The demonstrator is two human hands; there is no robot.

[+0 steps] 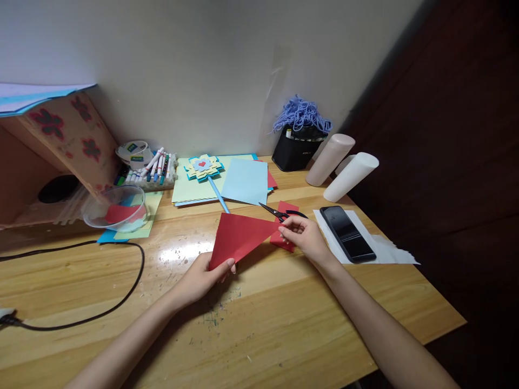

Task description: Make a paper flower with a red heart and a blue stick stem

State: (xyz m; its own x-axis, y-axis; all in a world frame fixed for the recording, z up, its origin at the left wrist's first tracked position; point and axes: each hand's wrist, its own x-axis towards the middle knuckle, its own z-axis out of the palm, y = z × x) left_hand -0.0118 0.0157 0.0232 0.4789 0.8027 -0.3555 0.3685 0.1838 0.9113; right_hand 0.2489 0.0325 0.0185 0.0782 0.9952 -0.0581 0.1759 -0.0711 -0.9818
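Observation:
A red paper triangle (239, 237) is held above the wooden table between my two hands. My left hand (213, 270) grips its lower left corner, thumb on top and fingers beneath. The narrow right tip is pinched between thumb and fingers of my right hand (298, 235). Behind that hand lie black-handled scissors (284, 212), on top of a red paper strip (283, 240). A paper flower (204, 166) with a blue stem rests behind the triangle, on a stack of coloured sheets (186, 189) that also bears a light blue sheet (246, 181).
A phone (347, 234) lies on white paper at the right, before two white rolls (351, 176). At the back stands a black holder (298, 151) with blue yarn. Markers (156, 167), a clear bowl (115, 208), a decorated box (73, 140) and a black cable (140, 270) are at left.

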